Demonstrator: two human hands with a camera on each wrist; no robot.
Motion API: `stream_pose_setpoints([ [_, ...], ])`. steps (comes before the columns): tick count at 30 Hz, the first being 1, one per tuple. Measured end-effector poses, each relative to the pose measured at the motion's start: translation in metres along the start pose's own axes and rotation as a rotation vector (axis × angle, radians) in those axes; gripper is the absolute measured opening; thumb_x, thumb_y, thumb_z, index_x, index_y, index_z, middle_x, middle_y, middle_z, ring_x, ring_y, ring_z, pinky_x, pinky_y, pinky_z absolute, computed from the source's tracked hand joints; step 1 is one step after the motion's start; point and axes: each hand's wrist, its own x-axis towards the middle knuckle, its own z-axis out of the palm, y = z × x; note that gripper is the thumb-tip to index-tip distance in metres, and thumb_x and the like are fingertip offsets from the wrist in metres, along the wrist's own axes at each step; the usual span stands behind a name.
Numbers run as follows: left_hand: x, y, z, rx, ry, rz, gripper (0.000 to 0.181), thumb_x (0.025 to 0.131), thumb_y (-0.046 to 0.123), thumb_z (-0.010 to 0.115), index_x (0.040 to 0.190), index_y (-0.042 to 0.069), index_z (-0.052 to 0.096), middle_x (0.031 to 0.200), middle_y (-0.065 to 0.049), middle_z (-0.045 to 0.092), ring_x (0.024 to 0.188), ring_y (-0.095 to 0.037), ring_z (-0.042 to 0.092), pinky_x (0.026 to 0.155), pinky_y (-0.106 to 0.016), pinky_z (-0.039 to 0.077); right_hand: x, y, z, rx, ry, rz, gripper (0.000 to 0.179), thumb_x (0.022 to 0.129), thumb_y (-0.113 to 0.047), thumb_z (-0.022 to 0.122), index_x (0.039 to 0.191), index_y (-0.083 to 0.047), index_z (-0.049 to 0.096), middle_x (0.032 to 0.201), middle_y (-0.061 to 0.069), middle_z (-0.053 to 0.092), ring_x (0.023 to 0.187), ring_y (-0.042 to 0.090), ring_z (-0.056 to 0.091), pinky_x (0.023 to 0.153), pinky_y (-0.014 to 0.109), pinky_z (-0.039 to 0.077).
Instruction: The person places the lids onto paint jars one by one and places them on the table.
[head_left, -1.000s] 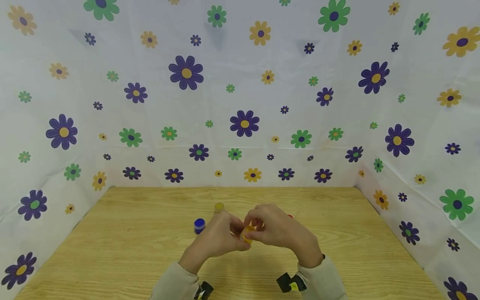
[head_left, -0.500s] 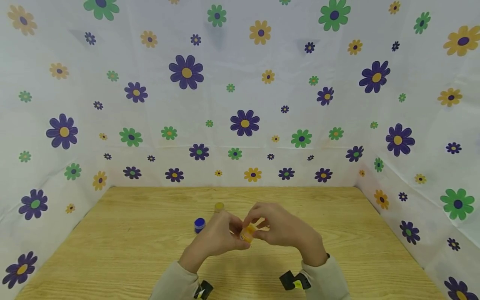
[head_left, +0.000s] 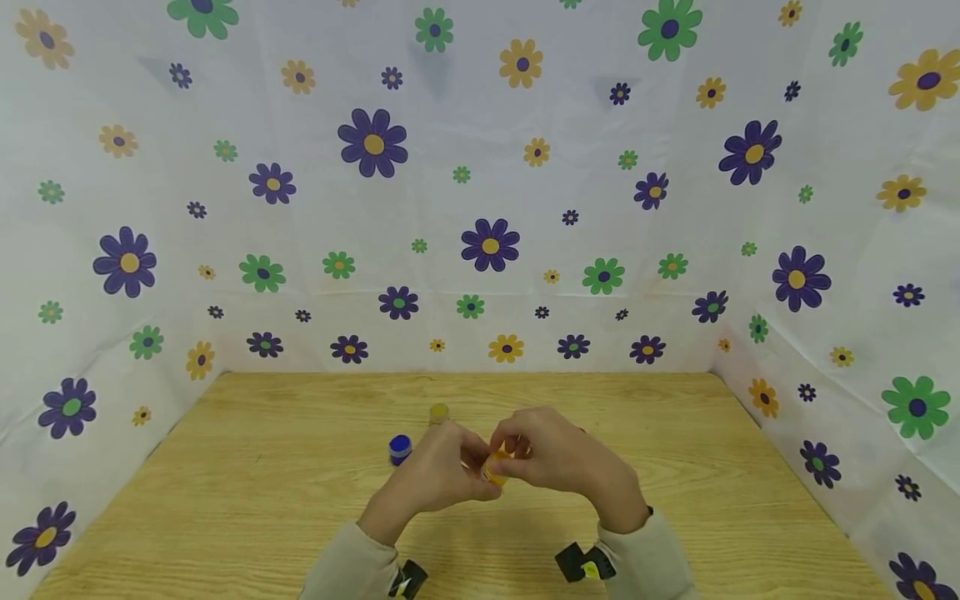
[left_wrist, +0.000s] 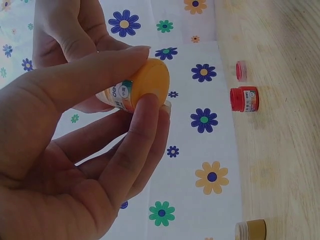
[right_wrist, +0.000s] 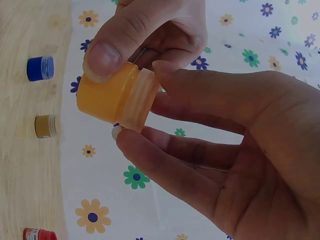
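Observation:
Both hands meet over the middle of the table around a small orange-yellow paint jar (head_left: 495,471). My left hand (head_left: 435,473) grips the jar's body between thumb and fingers; a printed label shows on it in the left wrist view. With thumb and fingertips, my right hand (head_left: 558,454) pinches the translucent lid (right_wrist: 138,100), which sits on the jar's neck. The jar lies tilted in the air in the wrist views. Behind the left hand stand a blue paint jar (head_left: 400,450) and an ochre paint jar (head_left: 439,413), the latter partly hidden.
A red paint jar (left_wrist: 245,99) stands on the wooden table (head_left: 247,500), its lid (left_wrist: 241,71) apart beside it. The right hand hides most of these in the head view. Flower-printed white cloth (head_left: 465,200) encloses the table's back and sides.
Half a second ago the right hand's fingers were more spread and its wrist farther right; now they are back close around the lid. The left hand and jar have barely moved.

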Motion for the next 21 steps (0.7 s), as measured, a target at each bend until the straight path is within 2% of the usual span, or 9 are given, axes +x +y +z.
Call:
stream_pose_setpoints([
  [6,0.0005,-0.0004,-0.0013,0.009,0.004,-0.003,0.017,0.08,0.012,0.088,0.095,0.008,0.081,0.086,-0.002,0.078,0.074,-0.011,0.068,0.065,-0.024,0.055,-0.0012,0.0004,-0.0026,0.008,0.014,0.015,0.017,0.098,-0.019,0.072,0.11,-0.007,0.075,0.101,0.003,0.075,0.089,0.012,0.068,0.076,0.02,0.056],
  [9,0.0001,-0.0007,-0.0023,0.013,0.011,-0.007,0.021,0.079,0.013,0.088,0.097,0.007,0.081,0.088,-0.003,0.079,0.075,-0.011,0.069,0.066,-0.023,0.056,-0.0029,0.0005,-0.0043,0.043,0.022,-0.007,0.014,0.096,-0.01,0.073,0.109,-0.006,0.075,0.105,0.006,0.073,0.097,0.018,0.07,0.081,0.023,0.059],
  [14,-0.0004,-0.0011,-0.0023,0.014,0.015,-0.005,0.019,0.08,0.014,0.088,0.096,0.006,0.081,0.087,-0.003,0.079,0.074,-0.01,0.069,0.066,-0.022,0.056,-0.004,-0.0002,-0.0042,0.092,-0.011,-0.04,0.018,0.091,0.002,0.074,0.108,-0.006,0.076,0.109,0.007,0.071,0.105,0.023,0.069,0.09,0.032,0.061],
  [17,-0.0004,-0.0015,-0.0019,0.011,0.014,-0.001,0.018,0.08,0.014,0.088,0.095,0.007,0.081,0.087,-0.003,0.079,0.074,-0.01,0.069,0.066,-0.022,0.056,-0.0035,-0.0008,-0.0032,0.097,-0.029,-0.04,0.019,0.091,0.003,0.074,0.108,-0.005,0.076,0.109,0.007,0.071,0.105,0.022,0.069,0.089,0.032,0.062],
  [21,-0.0004,-0.0019,-0.0017,0.014,0.011,-0.005,0.019,0.079,0.014,0.088,0.095,0.007,0.08,0.086,-0.002,0.078,0.073,-0.011,0.068,0.065,-0.023,0.056,-0.003,-0.0003,-0.0019,0.077,-0.025,-0.035,0.016,0.091,0.0,0.075,0.106,-0.005,0.076,0.105,0.007,0.072,0.098,0.019,0.07,0.082,0.023,0.06],
])
